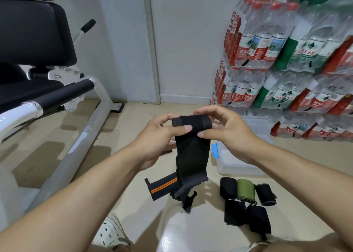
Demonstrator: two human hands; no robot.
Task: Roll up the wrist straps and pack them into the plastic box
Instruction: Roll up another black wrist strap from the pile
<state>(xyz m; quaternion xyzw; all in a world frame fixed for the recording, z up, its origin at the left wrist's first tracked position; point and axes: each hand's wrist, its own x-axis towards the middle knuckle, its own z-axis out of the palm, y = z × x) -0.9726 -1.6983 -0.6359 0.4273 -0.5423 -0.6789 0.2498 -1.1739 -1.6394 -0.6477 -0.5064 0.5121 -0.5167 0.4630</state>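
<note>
The plastic box (pixel 238 167) sits on the floor (pixel 118 156) on the right, largely hidden behind the right hand (pixel 229 131) and forearm; only its clear near wall, part of the rim and a blue latch (pixel 215 150) show, and what lies inside cannot be made out. The black wrist strap (pixel 191 148) is held in the air at centre, its top wound into a tight roll, the loose tail hanging down to a grey-edged end with a small loop. The left hand (pixel 158 137) pinches the roll's left end, thumb on the front; the right hand's fingers (pixel 205 110) curl over its right end. On the floor below lies an orange-striped strap (pixel 162 187), partly covered by the hanging tail. Near right lie five rolled straps (pixel 246 202), four black and one green.
</note>
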